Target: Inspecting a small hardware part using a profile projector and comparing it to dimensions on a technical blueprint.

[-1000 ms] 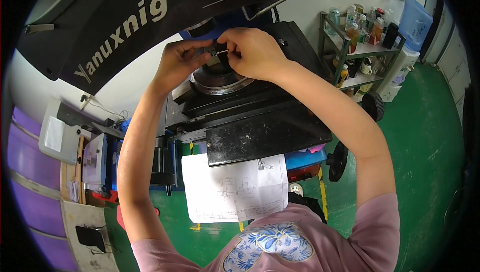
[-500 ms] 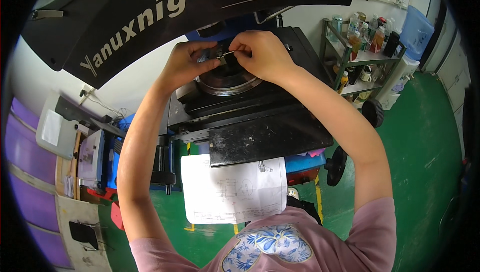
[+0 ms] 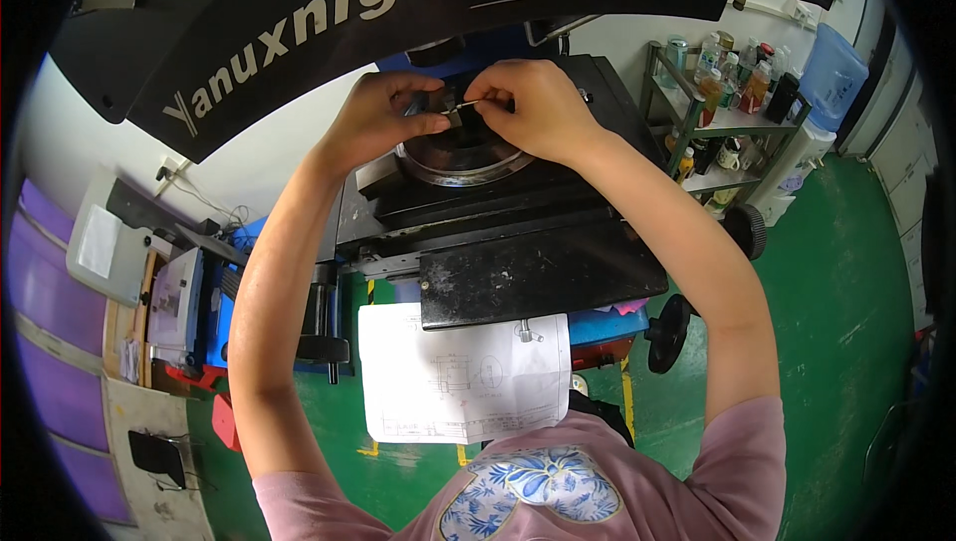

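Over the round metal stage (image 3: 476, 178) of a black measuring machine, both hands work close together. With thumb and fingertips my right hand (image 3: 538, 108) pinches a slim metal pin (image 3: 466, 104), which points left. Closed around a small metal block (image 3: 454, 120), my left hand (image 3: 383, 118) has its thumb below and fingers above. The pin's left end meets or lies just over this block; which of these I cannot tell. My fingers partly hide the block.
The machine's big black arm (image 3: 299, 33) hangs just above my hands. A black plate (image 3: 538, 277) sticks out in front, with a paper drawing (image 3: 418, 372) below it. Black handwheels (image 3: 669, 334) are at right. A bottle-filled shelf (image 3: 722, 123) and water dispenser (image 3: 832, 73) stand beyond.
The view has shifted slightly. The pin and block remain between my fingertips, and both hands hold nearly the same pose over the stage.
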Demonstrator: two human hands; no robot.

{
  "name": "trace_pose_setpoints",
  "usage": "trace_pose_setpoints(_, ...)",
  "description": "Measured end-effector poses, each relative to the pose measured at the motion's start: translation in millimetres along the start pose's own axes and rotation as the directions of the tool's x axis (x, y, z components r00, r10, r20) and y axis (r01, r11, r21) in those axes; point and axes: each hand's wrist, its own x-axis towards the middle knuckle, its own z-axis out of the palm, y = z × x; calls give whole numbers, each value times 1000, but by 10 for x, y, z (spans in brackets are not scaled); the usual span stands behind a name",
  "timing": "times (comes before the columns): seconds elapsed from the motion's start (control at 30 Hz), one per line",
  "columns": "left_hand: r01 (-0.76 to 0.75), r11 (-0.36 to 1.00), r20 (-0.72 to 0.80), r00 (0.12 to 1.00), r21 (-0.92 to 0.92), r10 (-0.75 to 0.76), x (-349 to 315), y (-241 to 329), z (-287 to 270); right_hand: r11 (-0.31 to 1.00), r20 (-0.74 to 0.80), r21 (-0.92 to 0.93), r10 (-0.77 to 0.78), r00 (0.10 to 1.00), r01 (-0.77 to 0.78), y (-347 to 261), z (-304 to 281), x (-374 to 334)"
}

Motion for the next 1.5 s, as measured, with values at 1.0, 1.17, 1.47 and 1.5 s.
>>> trace_pose_setpoints(1.0,-3,969,23,1000,-246,9,-8,-21,4,996,-16,-56,-76,997,75,-5,51,12)
trace_pose_setpoints(1.17,20,962,43,999,-274,-8,16,-48,41,994,-19,-77,-81,997,79,-16,48,14)
trace_pose_setpoints(1.47,59,901,70,997,-430,-32,21,-34,38,984,-8,-126,-128,992,126,-10,41,15)
trace_pose_setpoints(1.5,59,901,69,997,-431,-32,24,-41,41,985,-5,-118,-125,992,123,-8,42,12)
